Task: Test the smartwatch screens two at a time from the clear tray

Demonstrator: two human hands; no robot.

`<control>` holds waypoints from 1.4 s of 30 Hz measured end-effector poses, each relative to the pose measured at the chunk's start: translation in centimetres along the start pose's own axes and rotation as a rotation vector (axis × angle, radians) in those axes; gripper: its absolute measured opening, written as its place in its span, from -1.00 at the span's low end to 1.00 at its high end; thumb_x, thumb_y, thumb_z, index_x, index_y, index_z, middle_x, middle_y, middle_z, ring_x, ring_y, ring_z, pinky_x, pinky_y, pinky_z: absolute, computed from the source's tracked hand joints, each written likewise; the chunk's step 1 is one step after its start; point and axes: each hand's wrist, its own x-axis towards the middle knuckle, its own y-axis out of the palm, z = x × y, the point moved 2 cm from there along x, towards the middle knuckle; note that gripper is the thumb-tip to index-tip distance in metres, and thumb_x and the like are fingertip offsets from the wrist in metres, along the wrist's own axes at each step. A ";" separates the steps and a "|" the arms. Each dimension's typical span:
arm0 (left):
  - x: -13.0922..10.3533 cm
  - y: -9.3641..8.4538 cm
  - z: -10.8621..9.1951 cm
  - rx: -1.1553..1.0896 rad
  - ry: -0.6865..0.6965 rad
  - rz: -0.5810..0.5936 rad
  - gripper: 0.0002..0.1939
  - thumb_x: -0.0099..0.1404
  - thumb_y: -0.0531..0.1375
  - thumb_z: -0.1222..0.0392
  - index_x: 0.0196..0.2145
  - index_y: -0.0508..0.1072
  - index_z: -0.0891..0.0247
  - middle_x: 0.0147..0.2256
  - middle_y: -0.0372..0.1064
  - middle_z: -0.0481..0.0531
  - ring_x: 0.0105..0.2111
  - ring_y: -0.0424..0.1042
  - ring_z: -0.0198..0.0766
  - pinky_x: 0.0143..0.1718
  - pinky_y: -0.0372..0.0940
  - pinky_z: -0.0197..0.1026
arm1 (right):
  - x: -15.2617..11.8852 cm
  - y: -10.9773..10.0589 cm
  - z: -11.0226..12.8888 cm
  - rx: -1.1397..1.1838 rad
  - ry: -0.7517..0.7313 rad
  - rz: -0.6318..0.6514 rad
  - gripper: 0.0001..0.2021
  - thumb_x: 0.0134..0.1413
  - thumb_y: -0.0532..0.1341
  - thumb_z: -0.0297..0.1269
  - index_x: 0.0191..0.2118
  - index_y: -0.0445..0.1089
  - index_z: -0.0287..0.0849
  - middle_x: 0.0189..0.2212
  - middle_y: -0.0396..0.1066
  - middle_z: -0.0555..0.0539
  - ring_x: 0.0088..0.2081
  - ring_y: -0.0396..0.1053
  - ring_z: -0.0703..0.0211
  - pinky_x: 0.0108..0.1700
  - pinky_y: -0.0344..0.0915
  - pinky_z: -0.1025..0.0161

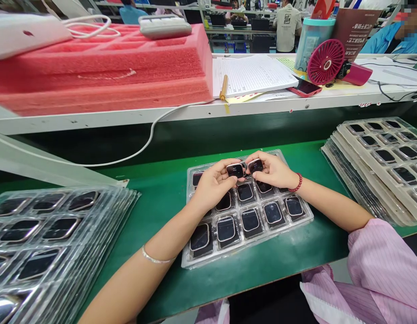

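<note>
My left hand [217, 182] grips a smartwatch case [235, 170] with a dark screen and a pale metal rim, fingers closed around its edges. Right beside it, my right hand [271, 170] pinches a second smartwatch case [255, 165] between thumb and fingers. The two cases are side by side, nearly touching, above the far half of a clear plastic tray [195, 262]. In the tray's pockets lie several similar cases, dark faces up, such as the watch case [250, 219] in the near row. My hands hide part of the far rows.
Stacked trays of watch cases stand at left [93, 238] and right [373, 175]. Behind the green work surface [154, 216], a white shelf [262, 104] carries pink foam [127, 67], papers [252, 74], a pen [224, 87], a phone [306, 87] and a small fan [325, 62]. A white cable [150, 135] hangs down.
</note>
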 end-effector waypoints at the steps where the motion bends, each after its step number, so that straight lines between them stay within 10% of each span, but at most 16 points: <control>1: 0.0 0.0 0.0 -0.005 -0.003 0.001 -0.58 0.08 0.31 0.28 -0.06 0.44 0.26 -0.18 0.56 0.10 -0.29 0.59 -0.15 -0.39 0.41 -0.25 | 0.0 0.0 0.0 -0.009 0.003 0.001 -0.69 -0.01 0.24 -0.38 -0.08 0.32 -0.20 -0.21 0.44 -0.11 -0.24 0.43 0.16 -0.42 0.30 0.36; 21: 0.0 -0.4 0.0 0.029 0.006 -0.073 -0.73 0.15 0.34 0.13 -0.19 0.50 0.25 -0.32 0.55 0.05 -0.45 0.52 -0.23 -0.49 0.33 -0.28 | -0.1 0.1 -0.4 0.118 0.119 0.028 -0.76 0.10 0.20 -0.35 -0.08 0.36 -0.20 -0.30 0.47 -0.05 -0.45 0.44 0.29 -0.42 0.42 0.33; 42: 0.0 -0.1 0.3 -0.069 -0.050 0.000 -0.39 0.09 0.34 0.31 0.11 0.33 0.22 -0.09 0.52 0.12 -0.30 0.57 -0.22 -0.42 0.37 -0.32 | -0.1 0.1 0.0 0.054 0.034 0.000 -0.65 -0.08 0.25 -0.40 -0.09 0.32 -0.19 -0.26 0.46 -0.09 -0.21 0.48 0.13 -0.42 0.32 0.36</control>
